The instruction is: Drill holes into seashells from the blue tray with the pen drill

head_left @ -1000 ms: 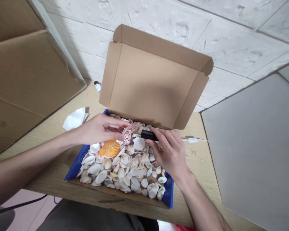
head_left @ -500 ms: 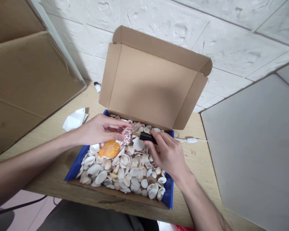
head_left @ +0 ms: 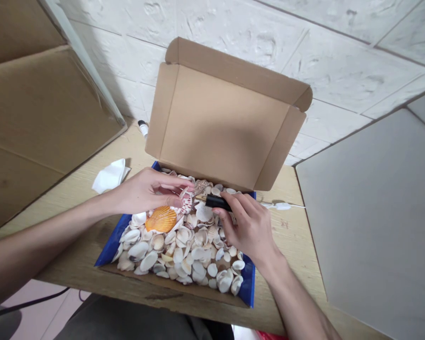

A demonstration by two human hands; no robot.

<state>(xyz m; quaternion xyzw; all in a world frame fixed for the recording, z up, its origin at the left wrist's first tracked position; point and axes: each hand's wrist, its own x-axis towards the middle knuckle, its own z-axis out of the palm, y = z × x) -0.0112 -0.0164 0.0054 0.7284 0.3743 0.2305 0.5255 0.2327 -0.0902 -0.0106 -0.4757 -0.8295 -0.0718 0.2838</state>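
Here, open cardboard box [head_left: 230, 127], blue-edged, lid propped upright, sits on wooden table [head_left: 297, 231]; shell heap [head_left: 184, 248] fills tray. Left hand [head_left: 145, 191] pinches small red-speckled shell [head_left: 186, 202] between thumb and fingers, above heap at far side of box. Right hand [head_left: 250, 226] closed around black-handled tool [head_left: 217, 202], tip pointing at that shell. Shell likely light, rigid, brittle at thin rim; best held by edges. Fan-shaped, ribbed, white with red flecks. Orange scallop [head_left: 162, 219] lies just beside.
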